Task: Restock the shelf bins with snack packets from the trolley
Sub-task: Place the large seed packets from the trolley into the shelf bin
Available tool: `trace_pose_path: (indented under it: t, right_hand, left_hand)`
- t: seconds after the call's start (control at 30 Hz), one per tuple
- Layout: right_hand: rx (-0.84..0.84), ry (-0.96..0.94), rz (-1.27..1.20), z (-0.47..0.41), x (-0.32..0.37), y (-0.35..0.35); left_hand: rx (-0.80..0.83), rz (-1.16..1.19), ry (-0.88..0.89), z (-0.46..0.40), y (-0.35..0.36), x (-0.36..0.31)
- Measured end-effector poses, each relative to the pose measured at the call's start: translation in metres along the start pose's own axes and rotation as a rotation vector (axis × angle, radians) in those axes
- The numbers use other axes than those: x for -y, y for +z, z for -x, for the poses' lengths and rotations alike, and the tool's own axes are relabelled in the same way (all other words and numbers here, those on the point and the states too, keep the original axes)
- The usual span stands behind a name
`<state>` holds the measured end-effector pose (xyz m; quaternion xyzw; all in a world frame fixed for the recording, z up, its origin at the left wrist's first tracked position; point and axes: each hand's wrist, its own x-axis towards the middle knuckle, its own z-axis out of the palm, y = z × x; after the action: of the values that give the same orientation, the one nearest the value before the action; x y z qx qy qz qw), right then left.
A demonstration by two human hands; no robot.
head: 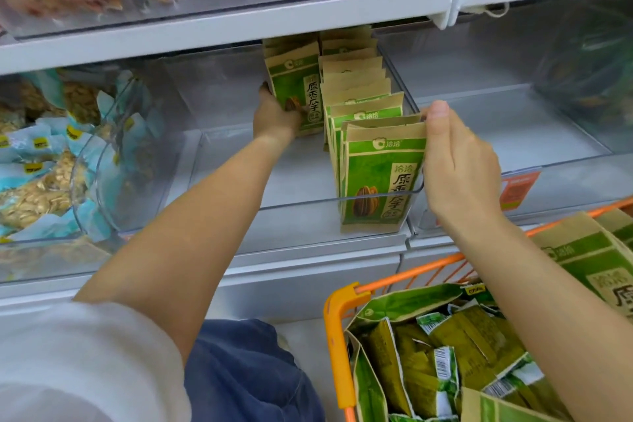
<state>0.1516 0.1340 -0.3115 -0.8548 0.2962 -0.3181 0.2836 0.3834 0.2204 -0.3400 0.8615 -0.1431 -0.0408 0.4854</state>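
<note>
Left hand (pixel 274 113) is reaching deep into the clear shelf bin (pixel 301 202) at frame centre, fingers curled round the bottom edge of a rear sunflower-seed packet (pixel 297 89) standing upright. Right hand (pixel 455 161) is pinching the right top edge of the front packet (pixel 380 178), thumb on its upper corner; that packet is standing at the bin's front wall, heading a row of the same packets. More packets are lying in the orange trolley (pixel 337 319) at lower right.
</note>
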Motion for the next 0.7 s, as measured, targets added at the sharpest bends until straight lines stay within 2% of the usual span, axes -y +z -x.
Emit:
trace_pose_path:
  t: [0.27,0.33,0.43,0.53,0.7]
  right_hand:
    - [-0.006,-0.002,-0.007,0.0017,0.0001,0.0002]
    - [-0.004,0.001,-0.008,0.0015,0.0001,-0.0002]
    - [-0.005,0.003,-0.008,0.0016,0.0004,-0.0001]
    - [-0.005,0.002,-0.013,0.0015,0.0005,0.0001]
    - [-0.003,-0.001,-0.008,0.0008,-0.0004,0.0006]
  left_hand:
    - [0.084,0.152,-0.11,-0.0052,0.0008,0.0032]
    - [0.057,0.187,-0.13,-0.0037,0.0006,0.001]
    - [0.007,0.198,-0.074,-0.0019,0.0006,-0.0024]
    - [0.053,0.109,-0.008,-0.0021,-0.0019,0.0015]
    - [0.058,0.227,-0.052,-0.0022,-0.0044,-0.0024]
